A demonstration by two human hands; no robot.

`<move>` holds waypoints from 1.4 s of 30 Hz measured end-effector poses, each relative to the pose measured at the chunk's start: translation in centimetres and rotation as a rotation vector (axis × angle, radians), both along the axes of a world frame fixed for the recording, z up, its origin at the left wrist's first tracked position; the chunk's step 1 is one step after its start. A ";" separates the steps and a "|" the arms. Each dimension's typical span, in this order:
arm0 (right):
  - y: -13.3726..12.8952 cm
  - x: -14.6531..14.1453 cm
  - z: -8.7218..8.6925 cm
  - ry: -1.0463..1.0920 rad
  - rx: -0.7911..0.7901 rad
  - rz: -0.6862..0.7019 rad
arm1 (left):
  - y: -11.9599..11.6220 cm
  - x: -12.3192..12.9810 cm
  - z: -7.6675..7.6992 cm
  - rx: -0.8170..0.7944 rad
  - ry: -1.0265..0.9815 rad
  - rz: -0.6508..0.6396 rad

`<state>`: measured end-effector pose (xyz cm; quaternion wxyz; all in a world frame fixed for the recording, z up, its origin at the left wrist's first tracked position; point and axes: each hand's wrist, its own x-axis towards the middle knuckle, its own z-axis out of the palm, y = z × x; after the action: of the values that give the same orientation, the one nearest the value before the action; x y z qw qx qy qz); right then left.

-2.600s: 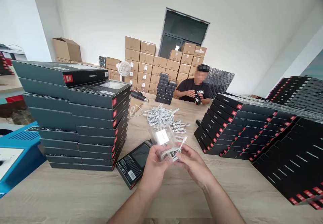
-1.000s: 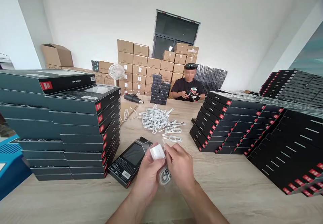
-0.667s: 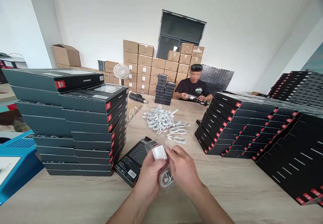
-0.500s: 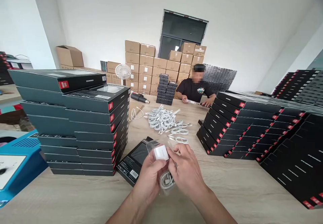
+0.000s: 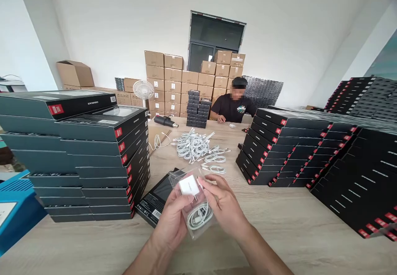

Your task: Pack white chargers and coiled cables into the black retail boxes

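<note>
Got a clear tray [image 5: 196, 234] in the left hand [image 5: 172, 221], thumb pressed over the front, fingers wrapped behind. Tilted a bit, held up over the bench [image 5: 294, 229], just in front of the person. Inside, a white charger [image 5: 187, 185] up top, prongs pointing down toward a coiled cable [image 5: 194, 222] in the lower part (pretty neat coil, honestly).

Right hand [image 5: 226, 206] closed in a narrow pinch at the upper right edge of the tray, apparently on one end of the cable, right beside the charger. Can't tell whether tucked in or just held there (fingers in the way).

At a guess, busy with settling that cable end next to the charger. As for the next move, calls for a light touch: steady grip on the tray, gentle fingertip pressure, no tugging on the coil. Could easily spring loose or nudge the charger out of place otherwise.

Nearby, a black box [image 5: 161, 193] lying partly behind the left hand, plus a heap of cables [image 5: 194, 146] farther out. Tall box stacks on both sides, left [image 5: 105, 175] and right [image 5: 266, 153]. Across the bench, a co-worker [image 5: 232, 107] near a small white item [image 5: 232, 125] (too small to make out).
</note>
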<state>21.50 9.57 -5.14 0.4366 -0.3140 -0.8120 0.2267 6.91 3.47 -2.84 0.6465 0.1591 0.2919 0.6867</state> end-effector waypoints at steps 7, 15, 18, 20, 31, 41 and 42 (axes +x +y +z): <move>-0.1 -1.9 -0.8 0.146 -0.132 0.076 | 0.2 -0.8 -0.1 0.018 -0.030 0.018; 0.0 -0.6 -0.4 -0.080 -0.128 0.159 | 0.2 -2.1 -0.6 0.025 0.006 -0.029; -0.2 -0.8 -0.9 -0.094 -0.044 0.114 | 0.3 -1.8 -0.9 -0.001 -0.007 -0.045; -0.3 -1.4 -1.2 -0.069 0.004 0.077 | 0.4 -1.6 -1.0 0.003 -0.019 -0.041; -0.6 -1.6 -0.9 0.323 -0.306 0.066 | 0.4 -2.7 -0.4 0.046 -0.035 -0.118; 0.8 0.8 0.9 0.466 -0.722 0.160 | 0.1 -2.1 -0.7 0.041 0.125 -0.386; 0.9 1.1 1.1 0.433 -0.706 0.181 | 0.0 -1.9 -0.4 0.033 0.158 -0.440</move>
<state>22.63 10.45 -4.07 0.4411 -0.3168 -0.5986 0.5889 5.05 3.50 -3.28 0.7530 0.2825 0.2888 0.5193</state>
